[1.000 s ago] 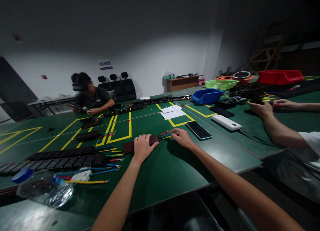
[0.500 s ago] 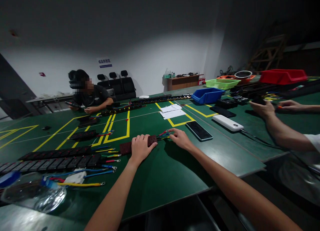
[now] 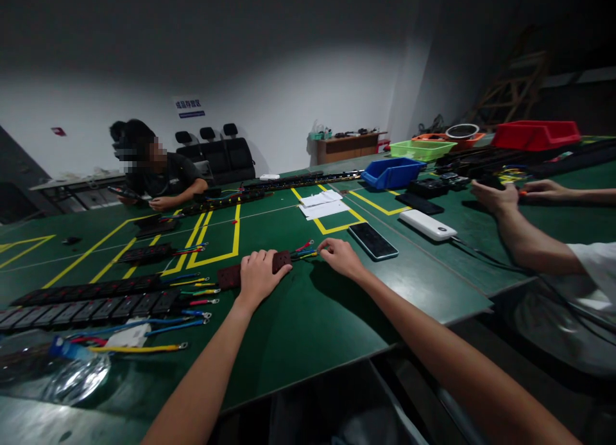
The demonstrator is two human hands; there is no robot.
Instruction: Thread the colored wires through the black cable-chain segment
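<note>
My left hand point(image 3: 261, 279) is wrapped over a dark red-brown socket strip point(image 3: 229, 277) lying on the green table, its fingers hiding the strip's middle. Coloured wires point(image 3: 302, 253) in red, blue, green and yellow come out of the strip's right end. At their tips is my right hand point(image 3: 341, 257), with thumb and forefinger closed together at the end of the yellow wire; the exact contact is too small to see. Left of my left hand lie long black socket strips point(image 3: 120, 309), with ring-ended wires pointing toward me and rightward.
A phone point(image 3: 373, 241), a white power bank point(image 3: 427, 225) with a cable and white papers point(image 3: 323, 205) lie beyond my right hand. A blue bin point(image 3: 392, 173) stands farther back. Co-workers' hands point(image 3: 495, 200) are at the right; another person point(image 3: 158, 172) sits across. A plastic bottle point(image 3: 77, 374) is near left.
The view has shifted a little, so things sit farther left in it. My right fingers have moved from over the wires to their very tips. My left hand stays on the strip.
</note>
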